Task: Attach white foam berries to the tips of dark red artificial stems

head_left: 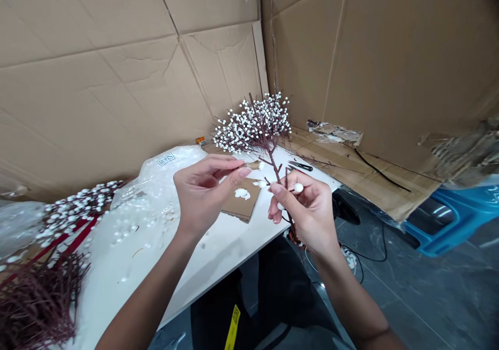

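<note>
My left hand [206,189] pinches a short tan stick [252,166] whose end is coated white; its exact kind is unclear. That white tip is close to the branch but seems apart from it. A dark brown artificial branch [276,165] stands tilted in my right hand [306,210], its fingers closed round the stem. White berries [298,188] sit on the branch's twigs beside my thumb. Below my hands a piece of cardboard [244,210] lies on the white table, with a white paste-like blob [241,193] on it.
Behind my hands lies a bunch of white-berried branches [255,124]. Black snips [301,165] rest on the table [218,259]. Plastic bags [163,168], loose white berries and more brown stems [42,298] are at left. Cardboard walls [128,80] enclose the back; a blue stool [452,220] stands right.
</note>
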The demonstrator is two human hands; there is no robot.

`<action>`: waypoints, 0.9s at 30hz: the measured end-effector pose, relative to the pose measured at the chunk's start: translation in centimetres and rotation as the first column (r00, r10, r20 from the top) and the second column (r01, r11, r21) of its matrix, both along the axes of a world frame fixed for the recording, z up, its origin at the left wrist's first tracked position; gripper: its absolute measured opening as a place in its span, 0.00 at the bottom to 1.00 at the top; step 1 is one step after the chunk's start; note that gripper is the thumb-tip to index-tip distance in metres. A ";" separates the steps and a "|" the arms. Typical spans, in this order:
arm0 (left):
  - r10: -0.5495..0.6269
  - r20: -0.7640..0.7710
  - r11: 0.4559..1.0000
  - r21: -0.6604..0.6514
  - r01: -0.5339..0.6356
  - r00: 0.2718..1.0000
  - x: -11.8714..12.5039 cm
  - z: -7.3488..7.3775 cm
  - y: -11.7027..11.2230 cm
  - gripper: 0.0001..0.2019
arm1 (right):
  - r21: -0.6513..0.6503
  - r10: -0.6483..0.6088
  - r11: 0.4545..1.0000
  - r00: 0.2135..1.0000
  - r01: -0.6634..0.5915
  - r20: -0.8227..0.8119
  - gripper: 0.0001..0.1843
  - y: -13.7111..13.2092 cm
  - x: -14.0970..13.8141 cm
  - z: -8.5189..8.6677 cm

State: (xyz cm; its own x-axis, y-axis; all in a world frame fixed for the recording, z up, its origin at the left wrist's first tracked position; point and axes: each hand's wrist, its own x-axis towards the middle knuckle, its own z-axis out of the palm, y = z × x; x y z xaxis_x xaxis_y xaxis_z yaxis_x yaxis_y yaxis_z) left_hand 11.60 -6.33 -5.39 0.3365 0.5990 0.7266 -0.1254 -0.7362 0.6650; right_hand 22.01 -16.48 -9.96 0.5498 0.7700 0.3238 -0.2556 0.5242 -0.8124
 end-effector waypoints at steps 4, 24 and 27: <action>0.004 0.004 0.999 -0.036 -0.004 1.000 0.0 -0.1 0.2 0.05 | 0.018 -0.006 1.000 0.999 0.006 0.036 0.16 -0.3 -0.1 -0.1; -0.135 -0.519 0.951 -0.308 -0.037 0.844 3.7 -11.6 11.7 0.14 | -0.023 -0.122 0.992 0.992 0.121 -0.041 0.16 -0.7 3.3 -3.1; -0.136 -0.572 0.962 -0.270 -0.029 0.809 4.3 -11.6 11.7 0.13 | -0.032 -0.120 0.992 0.991 0.119 -0.053 0.18 -0.5 3.4 -3.1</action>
State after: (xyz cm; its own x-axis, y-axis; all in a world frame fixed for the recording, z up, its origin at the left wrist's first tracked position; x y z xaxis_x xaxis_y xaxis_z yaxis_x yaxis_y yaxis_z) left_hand 15.87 5.37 -17.02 0.6818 0.7011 0.2088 0.3101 -0.5356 0.7855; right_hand 25.41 -17.01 -13.07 0.6546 0.7063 0.2694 -0.2368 0.5300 -0.8143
